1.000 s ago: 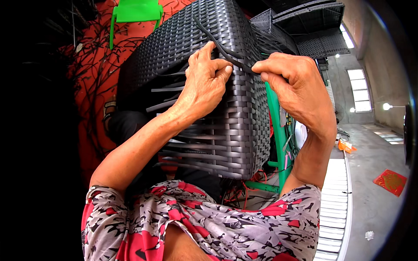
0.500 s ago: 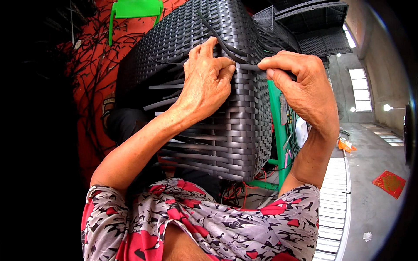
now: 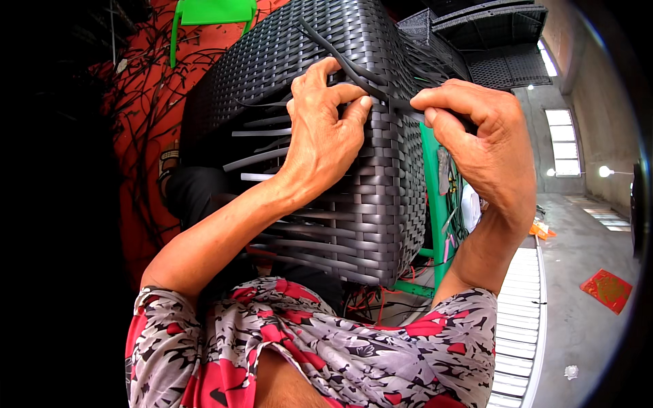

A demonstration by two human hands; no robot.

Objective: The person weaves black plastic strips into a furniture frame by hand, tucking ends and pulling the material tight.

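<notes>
A dark woven wicker piece (image 3: pixel 385 163) stands in front of me, its flat synthetic strands running around a corner. My right hand (image 3: pixel 486 139) pinches a dark flat strip (image 3: pixel 404 106) between thumb and forefinger, just right of that corner. On the left side of the corner, my left hand (image 3: pixel 323 126) has its thumb and a finger closed together at the weave, beside the strip's line. Another of its fingers reaches up against a loose curved strand (image 3: pixel 333 52). Below the left hand, several loose strand ends (image 3: pixel 262 158) stick out over a dark opening.
A green frame (image 3: pixel 435 197) stands right of the wicker piece. A green stool (image 3: pixel 215 12) is at the far left on a red floor (image 3: pixel 153 102) strewn with strip scraps. More dark wicker furniture (image 3: pixel 486 41) sits behind. A red patterned sheet (image 3: pixel 607 291) is at the right.
My right hand has moved slightly right and down with the strip, and less of the strip shows between the hands. My left hand stays nearly in place, its thumb and finger slightly farther apart.
</notes>
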